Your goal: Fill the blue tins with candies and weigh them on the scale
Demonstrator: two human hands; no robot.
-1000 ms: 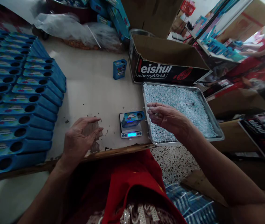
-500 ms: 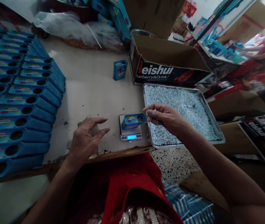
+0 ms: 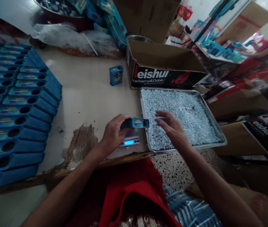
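My left hand (image 3: 113,134) grips a small blue candy box (image 3: 137,122) with a round hole at its right end, holding it just above a small digital scale (image 3: 129,142) whose display glows blue. My right hand (image 3: 170,126) hovers with its fingers apart over the near left part of a metal tray (image 3: 215,126) filled with small pale blue candies (image 3: 183,110). Nothing is visibly held in it. A small metal scoop or clip (image 3: 189,108) lies on the candies farther back.
Rows of blue boxes (image 3: 18,110) with round holes cover the table's left side. One blue box (image 3: 116,75) stands upright mid-table. A cardboard carton (image 3: 164,67) sits behind the tray, plastic bags (image 3: 70,34) at the back. The table edge (image 3: 77,170) is worn.
My left hand moved right from the bare table and took the blue box off the scale. My right hand drew back from the box's hole and opened over the tray.
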